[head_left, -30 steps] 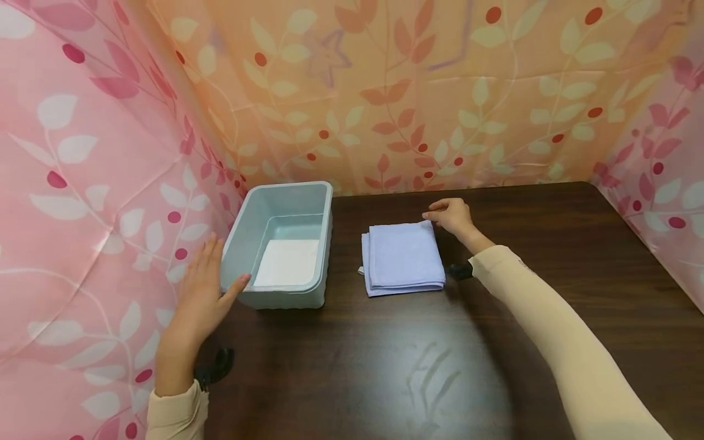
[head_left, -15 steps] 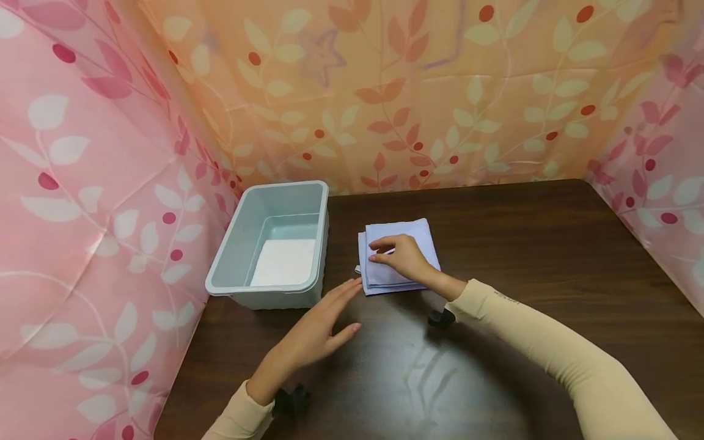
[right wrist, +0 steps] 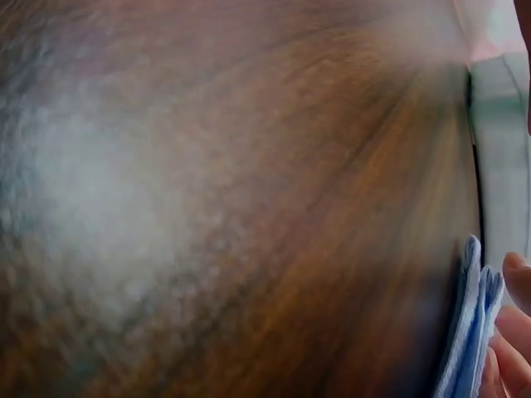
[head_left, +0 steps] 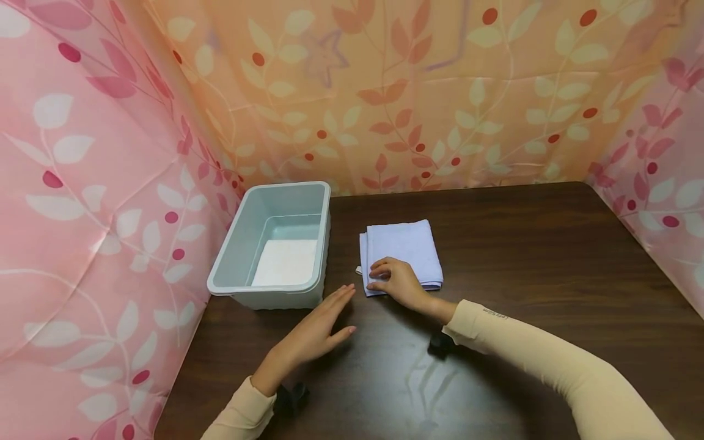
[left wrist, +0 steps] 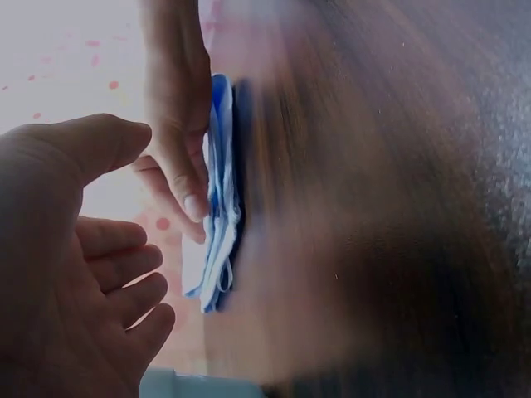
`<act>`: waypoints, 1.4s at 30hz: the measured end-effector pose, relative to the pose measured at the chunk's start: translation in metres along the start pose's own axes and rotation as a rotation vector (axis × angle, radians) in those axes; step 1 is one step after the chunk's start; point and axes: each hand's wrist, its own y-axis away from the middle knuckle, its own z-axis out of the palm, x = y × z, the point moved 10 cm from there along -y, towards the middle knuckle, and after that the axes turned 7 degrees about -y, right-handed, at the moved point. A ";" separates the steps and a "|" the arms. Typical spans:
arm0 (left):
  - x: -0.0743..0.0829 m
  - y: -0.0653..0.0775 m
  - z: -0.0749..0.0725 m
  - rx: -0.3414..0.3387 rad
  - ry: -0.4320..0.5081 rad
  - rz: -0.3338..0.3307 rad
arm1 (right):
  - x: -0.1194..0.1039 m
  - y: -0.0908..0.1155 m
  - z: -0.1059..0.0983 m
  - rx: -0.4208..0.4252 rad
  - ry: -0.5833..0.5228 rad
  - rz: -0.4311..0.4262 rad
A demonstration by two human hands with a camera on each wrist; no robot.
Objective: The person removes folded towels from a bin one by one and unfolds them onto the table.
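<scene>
A folded lavender cloth (head_left: 407, 244) with a small white tag lies on the brown table. Over its near-left corner is my right hand (head_left: 401, 286), fingers bent and thumb apart from them. In the left wrist view that hand (left wrist: 174, 124) reaches down along the upper face of the folded cloth (left wrist: 222, 191), thumb tip close against it. My left hand (head_left: 313, 336) hovers in front of the cloth's left corner, fingers straight and thumb spread, holding nothing. The right wrist view catches the cloth's layered edge (right wrist: 471, 332) beside the right fingertips (right wrist: 516, 332).
A pale blue-grey plastic bin (head_left: 324, 244) stands left of the cloth, with a white flat piece (head_left: 286, 263) on its bottom. Patterned fabric walls (head_left: 385, 91) enclose the dark wood table (head_left: 522, 244) at the back and sides.
My left hand has come from beside the bin to the right, in front of the cloth. My right hand has moved from the cloth's far-right corner to its near-left corner. The cloth stays put.
</scene>
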 end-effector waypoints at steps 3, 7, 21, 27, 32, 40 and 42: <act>-0.001 -0.001 0.001 -0.011 -0.003 0.003 | -0.001 0.002 0.001 0.020 0.016 -0.001; -0.002 -0.003 0.001 -0.017 -0.004 0.006 | -0.001 0.004 0.003 0.039 0.020 0.007; -0.004 -0.007 0.003 -0.037 -0.012 0.003 | -0.002 0.003 -0.006 0.117 -0.041 -0.004; 0.003 -0.017 0.005 -0.081 -0.070 0.025 | -0.007 -0.003 -0.028 0.164 -0.097 0.006; 0.015 -0.031 0.008 -0.118 -0.150 0.084 | -0.009 -0.010 -0.046 0.187 -0.074 0.014; 0.017 -0.057 0.028 -0.205 -0.247 0.098 | 0.003 -0.011 -0.050 0.205 -0.023 0.046; 0.014 -0.059 0.032 -0.226 -0.254 0.084 | 0.007 -0.010 -0.050 0.203 -0.022 0.066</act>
